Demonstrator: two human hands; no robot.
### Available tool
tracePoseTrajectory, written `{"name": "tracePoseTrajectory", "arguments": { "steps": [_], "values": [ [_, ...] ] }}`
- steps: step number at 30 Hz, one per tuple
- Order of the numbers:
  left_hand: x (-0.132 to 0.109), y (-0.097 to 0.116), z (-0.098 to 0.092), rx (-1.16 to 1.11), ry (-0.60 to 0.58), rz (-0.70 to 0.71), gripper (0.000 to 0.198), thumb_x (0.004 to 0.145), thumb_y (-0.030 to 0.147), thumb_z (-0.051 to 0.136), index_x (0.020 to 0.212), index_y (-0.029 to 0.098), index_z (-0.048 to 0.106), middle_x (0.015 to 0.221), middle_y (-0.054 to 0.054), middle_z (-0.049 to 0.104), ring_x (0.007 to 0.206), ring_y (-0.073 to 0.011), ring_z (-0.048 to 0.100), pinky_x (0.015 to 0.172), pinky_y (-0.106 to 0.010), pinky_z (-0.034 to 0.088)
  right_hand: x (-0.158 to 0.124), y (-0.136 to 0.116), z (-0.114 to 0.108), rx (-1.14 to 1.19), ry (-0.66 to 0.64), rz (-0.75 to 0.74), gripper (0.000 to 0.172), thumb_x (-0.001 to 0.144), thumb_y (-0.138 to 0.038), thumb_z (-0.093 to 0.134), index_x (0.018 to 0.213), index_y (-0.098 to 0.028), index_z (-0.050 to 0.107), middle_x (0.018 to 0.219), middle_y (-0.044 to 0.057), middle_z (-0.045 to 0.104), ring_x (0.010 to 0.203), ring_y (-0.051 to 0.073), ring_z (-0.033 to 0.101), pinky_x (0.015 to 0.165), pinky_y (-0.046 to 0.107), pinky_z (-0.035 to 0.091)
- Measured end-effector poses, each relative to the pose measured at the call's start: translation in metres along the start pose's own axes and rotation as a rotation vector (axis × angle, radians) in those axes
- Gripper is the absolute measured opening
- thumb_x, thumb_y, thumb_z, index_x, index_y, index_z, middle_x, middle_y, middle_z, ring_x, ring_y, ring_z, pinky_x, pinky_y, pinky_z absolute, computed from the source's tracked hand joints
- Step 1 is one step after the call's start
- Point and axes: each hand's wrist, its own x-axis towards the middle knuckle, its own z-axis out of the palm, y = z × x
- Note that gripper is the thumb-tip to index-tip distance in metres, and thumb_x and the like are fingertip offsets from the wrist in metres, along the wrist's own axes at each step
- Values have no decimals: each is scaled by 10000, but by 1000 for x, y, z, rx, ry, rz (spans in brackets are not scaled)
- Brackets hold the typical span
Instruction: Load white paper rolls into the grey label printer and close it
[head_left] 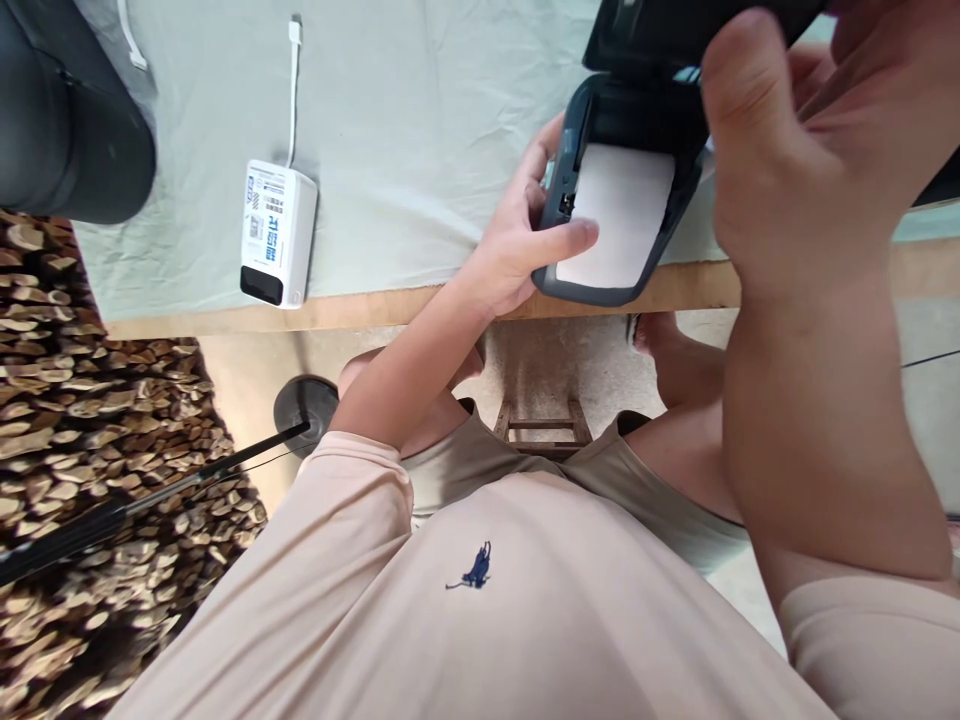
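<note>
A dark portable printer (574, 285) is held up over the table's front edge, its black lid (652, 35) swung up. Inside it lies a white paper roll (622, 200). My left hand (517, 240) is closed around the printer's left side, with the thumb over the near part of the roll. At the upper right, my right hand (795, 150) grips the raised lid, its thumb bent against the lid's right part. Most of the right fingers are hidden behind the lid and the thumb.
A white power bank (274, 235) with a short white cable (293, 100) lies on the pale green cloth (405, 130). A black rounded object (67, 120) sits at the upper left. Below are stacked firewood (105, 440), a stand with a round base (304, 400) and a wooden stool (544, 430).
</note>
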Motion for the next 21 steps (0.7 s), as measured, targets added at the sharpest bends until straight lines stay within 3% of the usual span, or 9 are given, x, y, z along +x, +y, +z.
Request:
{"name": "tracePoseTrajectory", "arguments": {
  "steps": [4, 9, 12, 15, 18, 21],
  "values": [
    [1, 0, 1, -37, 115, -70, 598, 764, 37, 379, 1290, 320, 372, 832, 65, 641, 945, -126, 658, 830, -272, 512, -8, -9, -4, -106, -97, -245, 421, 774, -404, 434, 1098, -156, 536, 1085, 39, 467, 1137, 80, 437, 951, 201, 425],
    [0, -4, -7, -69, 57, 28, 521, 738, 77, 541, 1186, 332, 465, 795, 76, 634, 840, -124, 677, 721, -226, 535, -16, 0, 2, -78, -179, -329, 344, 738, -325, 477, 1031, -159, 545, 1159, 38, 393, 1197, 56, 406, 1117, 222, 374],
    [-1, -4, -10, -64, 77, 2, 534, 778, 57, 466, 1246, 310, 426, 842, 67, 634, 983, -150, 654, 798, -271, 527, -18, 3, 7, -40, -187, -367, 324, 737, -303, 473, 1015, -150, 538, 1192, 35, 377, 1202, 37, 397, 1217, 249, 279],
    [-4, 1, -8, -114, 70, -22, 528, 780, 63, 453, 1240, 323, 440, 930, 36, 664, 1138, -187, 580, 865, -304, 526, -21, -2, 8, 41, -111, -381, 390, 738, -349, 472, 1074, -154, 509, 1211, 36, 391, 1211, 54, 399, 1175, 249, 321],
    [-7, 9, -5, -180, 48, -5, 398, 807, 164, 432, 1163, 330, 501, 1013, 24, 672, 1206, -176, 524, 927, -300, 517, -26, -11, 8, 197, -29, -321, 428, 749, -404, 452, 1115, -183, 478, 1187, 18, 408, 1231, 74, 385, 1104, 228, 368],
    [-13, 15, -3, -239, 66, -21, 270, 832, 227, 410, 1048, 224, 572, 962, -17, 680, 1215, -190, 523, 961, -317, 501, -34, -17, 14, 416, -116, -174, 513, 756, -398, 454, 1231, -255, 327, 1301, -28, 314, 1322, 60, 302, 1189, 217, 293]
  ]
}}
